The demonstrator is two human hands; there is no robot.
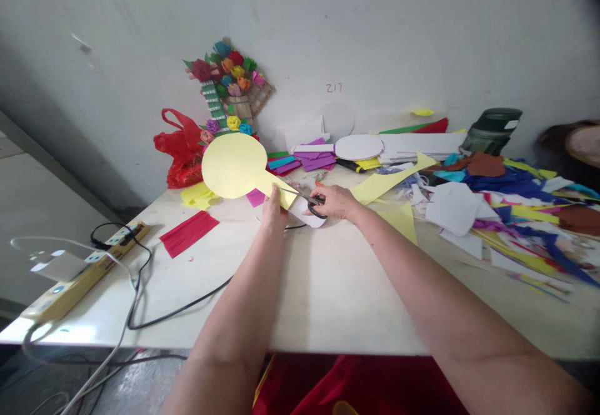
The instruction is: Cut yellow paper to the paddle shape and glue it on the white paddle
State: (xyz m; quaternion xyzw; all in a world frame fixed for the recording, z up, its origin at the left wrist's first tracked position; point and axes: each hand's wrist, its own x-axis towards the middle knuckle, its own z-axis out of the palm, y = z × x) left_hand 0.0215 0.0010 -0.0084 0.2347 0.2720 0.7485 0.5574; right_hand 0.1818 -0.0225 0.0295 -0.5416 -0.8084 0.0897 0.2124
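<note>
pale yellow paper, shaped as a paddle-like cutout (pixel 234 165) with a round head and a narrow stem, is what i am watching, held up over the far part of the table (pixel 328 302). i have the left hand (pixel 273 209) closed on the stem, thumb on top, and the right hand (pixel 340 202) wrapped around the black handles of the scissors (pixel 310 200), whose blades lie across the stem near its end; from here i cannot tell how wide the blades are parted. by my judgement the round head is fully cut, its outline smooth, and what seems left is trimming at the stem's lower end. a long yellow offcut (pixel 394 177) lies to the right, beside a heap of coloured scraps (pixel 520 215), and a white paper piece (pixel 360 147) with an oval head lies near the wall (pixel 398 46), apparently finished. as for writing, i can read the handwritten number 217 (pixel 334 88) on the wall. the dark green bottle (pixel 491 130) bears a white patch too small for me to read, and i make out no brand on the yellow power strip (pixel 99 267).
</note>
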